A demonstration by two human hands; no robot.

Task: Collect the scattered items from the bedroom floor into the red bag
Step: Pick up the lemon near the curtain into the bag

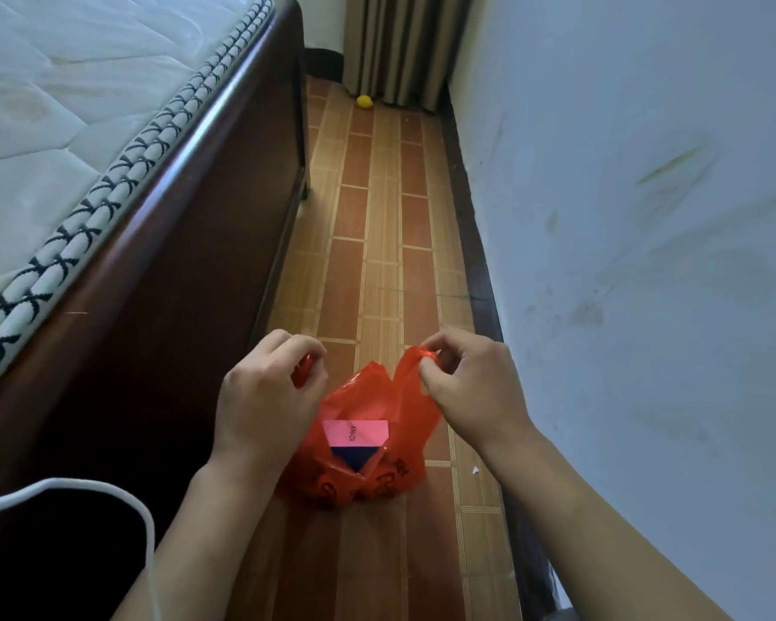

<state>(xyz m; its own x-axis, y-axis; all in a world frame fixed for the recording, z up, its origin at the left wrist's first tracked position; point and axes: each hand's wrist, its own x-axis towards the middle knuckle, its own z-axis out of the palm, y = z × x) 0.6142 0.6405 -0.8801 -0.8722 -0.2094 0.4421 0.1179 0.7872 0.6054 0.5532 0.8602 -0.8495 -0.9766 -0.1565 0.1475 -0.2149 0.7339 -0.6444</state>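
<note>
Two hands pinch the handles of the red bag point(368, 441): left hand point(265, 396) on one, right hand point(471, 383) on the other. Bag sits on floor point(377, 217); pink-and-navy box point(355, 437) shows inside.

Red plastic bag point(368, 441) on tiled floor point(377, 244), between wooden bed frame point(162, 280) left and white wall point(646, 217) right; pink-and-navy card point(355, 434) inside; small yellow ball point(364, 102) far behind, near striped curtain point(399, 42).
</note>
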